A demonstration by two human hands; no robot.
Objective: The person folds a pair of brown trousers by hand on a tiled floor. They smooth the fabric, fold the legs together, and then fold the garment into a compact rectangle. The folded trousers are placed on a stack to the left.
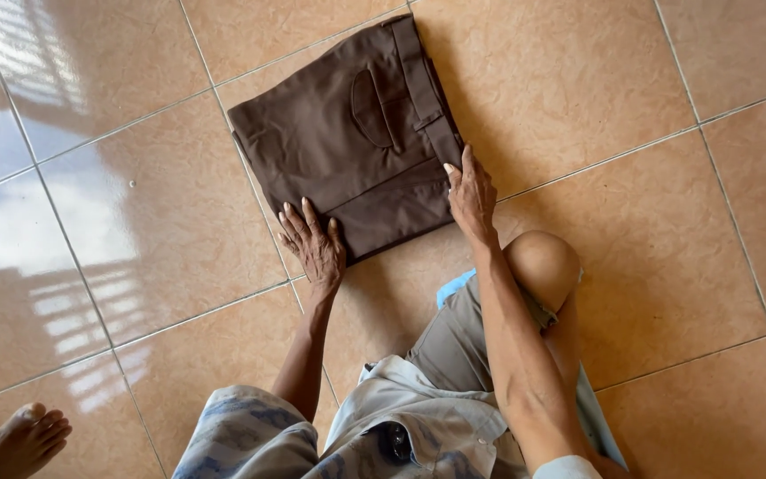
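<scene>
left hand [314, 241] spread flat, fingers pressing the near edge of folded dark brown cloth trousers [347, 133], right hand [471, 193] open, palm down on their right edge, trousers lying on glossy tan tiled floor [631, 106], bare knee [543, 262] just beside, bare foot [21, 439] well apart at the left
</scene>
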